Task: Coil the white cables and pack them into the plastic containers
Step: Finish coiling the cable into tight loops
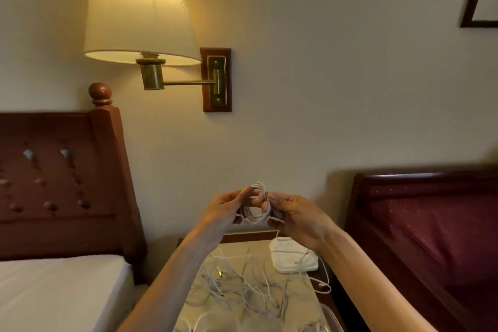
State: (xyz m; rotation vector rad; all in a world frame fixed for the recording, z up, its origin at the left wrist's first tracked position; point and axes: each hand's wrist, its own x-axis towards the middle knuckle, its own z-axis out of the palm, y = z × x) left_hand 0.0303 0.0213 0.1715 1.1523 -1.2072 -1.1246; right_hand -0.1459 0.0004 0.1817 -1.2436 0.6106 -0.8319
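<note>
Coiling in hand — left hand [225, 209] and right hand [293, 217] pinch white cable [256, 206] above nightstand [301, 302]; next, likely securing the tail.

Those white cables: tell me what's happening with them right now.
A person is winding one white cable into a small coil, held up between both hands above a nightstand. The left hand grips one side of the coil and the right hand pinches the other, with a loose tail hanging down from it. Below, a tangle of uncoiled cables lies spread on the nightstand beside a white folded cloth. A clear plastic container shows at the bottom edge; whether anything is packed in it cannot be seen.
</note>
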